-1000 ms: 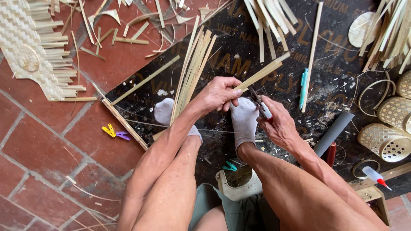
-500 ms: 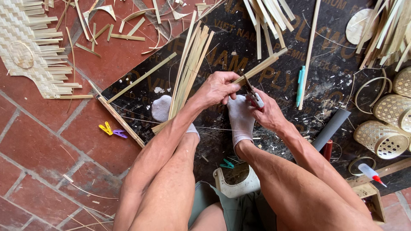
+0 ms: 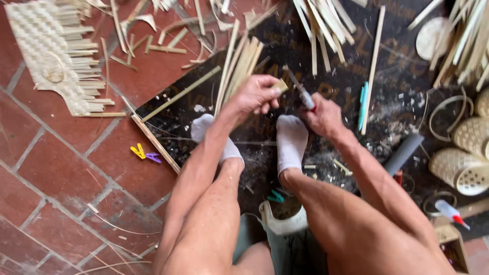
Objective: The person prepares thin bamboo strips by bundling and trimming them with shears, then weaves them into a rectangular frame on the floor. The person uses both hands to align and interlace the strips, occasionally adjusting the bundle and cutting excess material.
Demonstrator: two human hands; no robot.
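While my left hand [image 3: 257,95] pinches a short bamboo strip [image 3: 279,85] at its fingertips, my right hand [image 3: 320,114] is clamped on a knife [image 3: 300,90], blade just beside the strip. Bamboo slat bundle [image 3: 238,69] lies left of my left hand.
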